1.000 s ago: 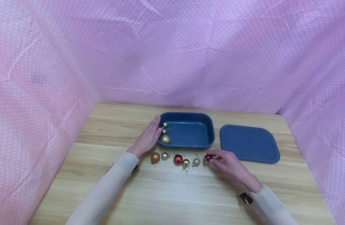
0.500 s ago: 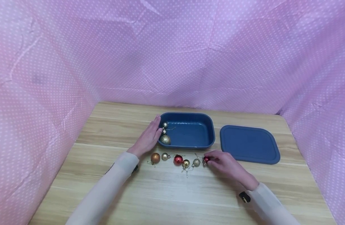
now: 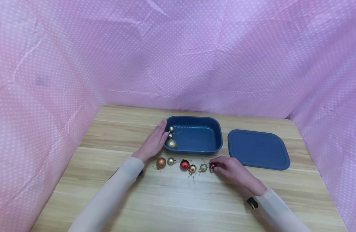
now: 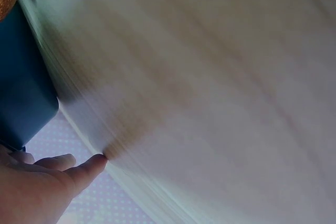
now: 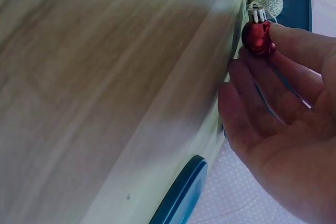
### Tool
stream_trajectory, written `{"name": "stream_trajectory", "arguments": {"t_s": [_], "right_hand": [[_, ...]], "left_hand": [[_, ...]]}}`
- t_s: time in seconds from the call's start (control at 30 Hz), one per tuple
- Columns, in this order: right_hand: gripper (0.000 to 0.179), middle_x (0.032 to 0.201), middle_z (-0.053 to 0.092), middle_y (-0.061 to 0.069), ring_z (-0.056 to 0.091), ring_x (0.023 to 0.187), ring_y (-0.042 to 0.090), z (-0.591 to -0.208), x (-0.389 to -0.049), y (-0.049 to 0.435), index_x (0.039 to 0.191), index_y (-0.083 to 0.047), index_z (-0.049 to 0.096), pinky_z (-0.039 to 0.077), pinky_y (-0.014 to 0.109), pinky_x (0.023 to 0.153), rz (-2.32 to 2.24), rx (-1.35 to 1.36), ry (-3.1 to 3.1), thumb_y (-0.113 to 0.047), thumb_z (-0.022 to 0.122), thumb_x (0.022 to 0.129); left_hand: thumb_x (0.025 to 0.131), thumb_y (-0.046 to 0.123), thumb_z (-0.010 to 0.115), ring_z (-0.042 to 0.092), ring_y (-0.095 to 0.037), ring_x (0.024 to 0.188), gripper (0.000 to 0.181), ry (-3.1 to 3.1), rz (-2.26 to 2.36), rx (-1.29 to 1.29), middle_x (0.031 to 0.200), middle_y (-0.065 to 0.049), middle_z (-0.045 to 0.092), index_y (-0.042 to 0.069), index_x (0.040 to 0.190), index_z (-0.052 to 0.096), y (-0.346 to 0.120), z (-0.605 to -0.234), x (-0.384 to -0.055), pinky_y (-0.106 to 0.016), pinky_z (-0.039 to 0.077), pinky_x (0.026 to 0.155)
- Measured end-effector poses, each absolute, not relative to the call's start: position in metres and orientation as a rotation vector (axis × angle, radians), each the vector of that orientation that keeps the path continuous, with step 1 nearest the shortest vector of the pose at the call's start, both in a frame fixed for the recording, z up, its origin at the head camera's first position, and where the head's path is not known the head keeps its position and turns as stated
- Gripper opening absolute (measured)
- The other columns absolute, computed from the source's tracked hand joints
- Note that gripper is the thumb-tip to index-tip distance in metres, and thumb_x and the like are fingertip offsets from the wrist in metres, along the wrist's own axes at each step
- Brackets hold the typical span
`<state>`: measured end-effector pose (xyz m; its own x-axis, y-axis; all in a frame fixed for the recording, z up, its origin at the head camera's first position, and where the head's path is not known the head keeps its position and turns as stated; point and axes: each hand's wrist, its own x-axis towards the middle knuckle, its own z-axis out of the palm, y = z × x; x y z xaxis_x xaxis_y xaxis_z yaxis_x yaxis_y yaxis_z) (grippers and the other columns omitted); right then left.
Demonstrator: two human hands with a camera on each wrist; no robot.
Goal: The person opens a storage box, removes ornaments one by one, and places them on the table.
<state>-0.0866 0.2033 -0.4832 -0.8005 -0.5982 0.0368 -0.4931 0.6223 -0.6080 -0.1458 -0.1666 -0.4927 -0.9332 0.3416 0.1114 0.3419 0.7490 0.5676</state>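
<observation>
My left hand point(image 3: 152, 142), fingers straight, rests along the left wall of a dark blue rectangular container point(image 3: 196, 151). Inside, at its left end, lie two small gold baubles and a larger glittery gold bauble point(image 3: 171, 144). With thumb and fingers my right hand point(image 3: 235, 170) pinches a small dark red bauble point(image 5: 257, 38), its silver cap facing up in the right wrist view. That bauble is at the right end of a row in front of the container: an orange bauble point(image 3: 161, 162), a pale gold one point(image 3: 171, 161), a shiny red one point(image 3: 184, 165), a gold one point(image 3: 192, 168) and a glittery one point(image 3: 203, 167).
A flat blue lid point(image 3: 259, 149) lies on the wooden table point(image 3: 178, 206) to the right of the container, just beyond my right hand. Pink dotted cloth point(image 3: 178, 64) hangs behind the table and on both sides.
My right hand has shifted slightly left with the dark red bauble, bringing it closer to the glittery one, then stayed nearly still. The left hand keeps its place on the container.
</observation>
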Motion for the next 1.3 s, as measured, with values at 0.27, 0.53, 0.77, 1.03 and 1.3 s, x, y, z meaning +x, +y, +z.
{"name": "stream_trajectory", "arguments": {"t_s": [0.27, 0.53, 0.77, 1.03, 1.3], "right_hand": [[0.033, 0.122, 0.073, 0.010, 0.070, 0.110, 0.027, -0.483, -0.087, 0.204, 0.124, -0.006, 0.074, 0.060, 0.044, 0.092, -0.905, -0.890, 2.669, -0.003, 0.076, 0.091], [0.030, 0.120, 0.074, 0.009, 0.070, 0.111, 0.030, -0.476, -0.087, 0.203, 0.122, -0.006, 0.074, 0.058, 0.050, 0.095, -0.883, -0.988, 2.766, -0.006, 0.076, 0.092], [0.027, 0.121, 0.075, 0.008, 0.071, 0.110, 0.027, -0.452, -0.081, 0.187, 0.123, -0.006, 0.074, 0.059, 0.048, 0.092, -0.991, -0.997, 2.824, -0.014, 0.074, 0.097], [0.028, 0.127, 0.072, 0.003, 0.070, 0.110, 0.019, -0.428, -0.088, 0.158, 0.128, -0.012, 0.073, 0.060, 0.044, 0.089, -1.091, -0.985, 2.817, -0.023, 0.068, 0.102], [0.033, 0.134, 0.068, 0.004, 0.065, 0.123, 0.024, -0.421, -0.109, 0.130, 0.133, -0.015, 0.070, 0.056, 0.050, 0.097, -1.162, -0.957, 2.717, -0.030, 0.064, 0.105]], "left_hand": [[0.115, 0.037, 0.024, 0.010, -0.029, 0.158, 0.064, -2.932, -0.949, -0.581, 0.172, -0.018, 0.007, 0.001, 0.165, 0.006, -0.165, -0.492, -0.148, -0.044, 0.011, 0.129], [0.114, 0.038, 0.023, 0.011, -0.032, 0.158, 0.064, -2.930, -0.957, -0.568, 0.172, -0.018, 0.007, 0.001, 0.165, 0.006, -0.166, -0.491, -0.147, -0.044, 0.009, 0.129], [0.114, 0.038, 0.026, 0.014, -0.037, 0.157, 0.064, -2.937, -0.975, -0.570, 0.172, -0.018, 0.008, 0.003, 0.165, 0.008, -0.167, -0.492, -0.145, -0.047, 0.011, 0.128], [0.114, 0.045, 0.020, 0.013, -0.036, 0.158, 0.065, -2.978, -0.992, -0.540, 0.173, -0.011, 0.006, 0.009, 0.166, 0.007, -0.169, -0.493, -0.144, -0.045, 0.010, 0.128], [0.114, 0.042, 0.021, 0.012, -0.036, 0.158, 0.063, -2.988, -1.050, -0.482, 0.173, -0.011, 0.007, 0.013, 0.167, 0.005, -0.172, -0.492, -0.145, -0.056, 0.011, 0.126]]}}
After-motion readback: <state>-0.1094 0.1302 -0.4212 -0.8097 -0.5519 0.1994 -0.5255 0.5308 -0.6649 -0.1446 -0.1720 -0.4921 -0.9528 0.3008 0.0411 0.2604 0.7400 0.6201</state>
